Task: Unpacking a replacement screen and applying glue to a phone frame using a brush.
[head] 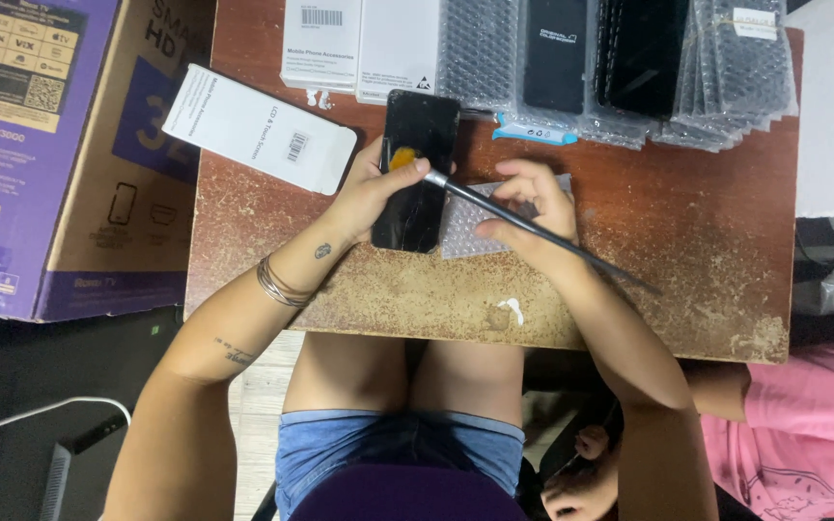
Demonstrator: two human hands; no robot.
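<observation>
The black phone screen lies on the worn brown table, its lower end toward the person. The left hand curls against its left edge, steadying it. The right hand pinches a thin long-handled brush, whose orange bristles touch the screen's upper part. A bubble-wrap pouch lies just beside the screen, under the right hand. A white box sits to the left; wrapped screens are stacked along the far edge.
</observation>
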